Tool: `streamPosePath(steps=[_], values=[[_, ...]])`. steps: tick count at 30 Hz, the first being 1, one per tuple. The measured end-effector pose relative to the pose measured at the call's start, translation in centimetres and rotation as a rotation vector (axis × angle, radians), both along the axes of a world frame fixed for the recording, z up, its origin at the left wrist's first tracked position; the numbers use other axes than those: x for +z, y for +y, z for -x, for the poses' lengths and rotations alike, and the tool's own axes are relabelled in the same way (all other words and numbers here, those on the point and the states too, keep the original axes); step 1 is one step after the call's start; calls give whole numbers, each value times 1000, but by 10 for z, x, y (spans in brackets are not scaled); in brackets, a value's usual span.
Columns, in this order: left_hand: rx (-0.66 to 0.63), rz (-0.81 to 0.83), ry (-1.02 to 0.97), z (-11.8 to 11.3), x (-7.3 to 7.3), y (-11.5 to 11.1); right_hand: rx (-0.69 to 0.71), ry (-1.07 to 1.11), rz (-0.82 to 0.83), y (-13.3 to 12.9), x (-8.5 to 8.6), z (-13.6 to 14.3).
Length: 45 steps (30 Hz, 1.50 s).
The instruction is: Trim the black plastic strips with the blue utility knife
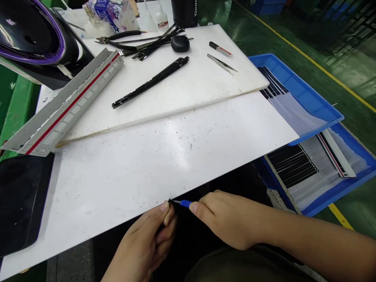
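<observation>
"Tool (176, 201)?"

"Beside the near edge of the counter (117, 168), right hand (227, 219) gripping its blue handle (185, 203); probably light, stiff, best held there."

"Left hand (151, 233)?"

"Pinching something small, dark (170, 201), likely fragile, by that edge."

From where I stand, a white table (117, 164) catches a soft glare midway. Right of the table spreads glossy green floor (337, 43), a yellow line (320, 59) crossing it; a green beam (24, 95) borders the table's left.
</observation>
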<state>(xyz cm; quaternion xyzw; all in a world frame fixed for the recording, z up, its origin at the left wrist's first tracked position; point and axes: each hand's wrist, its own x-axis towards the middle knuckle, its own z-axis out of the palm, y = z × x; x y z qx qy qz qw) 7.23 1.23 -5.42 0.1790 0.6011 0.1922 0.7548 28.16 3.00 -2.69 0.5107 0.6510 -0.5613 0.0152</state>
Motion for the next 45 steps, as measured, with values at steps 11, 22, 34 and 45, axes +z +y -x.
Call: streamPosePath(steps=[11,22,34,45], values=[[-34,-43,-79,2,4,4,6,-92,-195,-11,-2,4],[-38,-82,-70,1,4,4,-1,45,-10,-5,0,-1],[-52,-82,-44,4,3,4,69,-161,-215,-4,4,6],[33,-41,-181,2,10,-8,-368,448,102,-22,-5,-19]])
